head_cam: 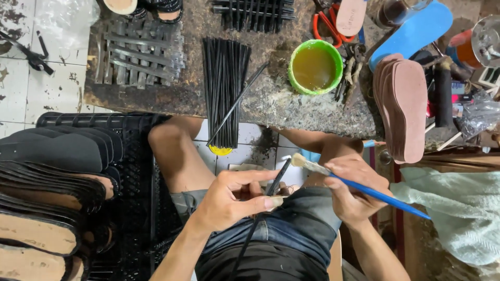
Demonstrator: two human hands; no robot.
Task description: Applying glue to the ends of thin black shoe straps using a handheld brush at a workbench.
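Observation:
My left hand (232,198) pinches a thin black strap (276,179) over my lap, its lower end running down past my wrist. My right hand (351,190) holds a blue-handled brush (375,192), and the pale bristles touch the strap's upper end. A green tub of yellowish glue (315,66) stands on the stained worktable (271,104) just beyond my knees. A bundle of black straps (225,88) lies on the table to the tub's left, with one strap resting slanted across it.
Brown sole pieces (403,106) are stacked at the table's right, with a blue insole (416,28) and orange-handled scissors (327,23) behind. Grey strap pieces (138,52) lie at the left. A black crate (130,171) with stacked soles (47,198) stands by my left leg.

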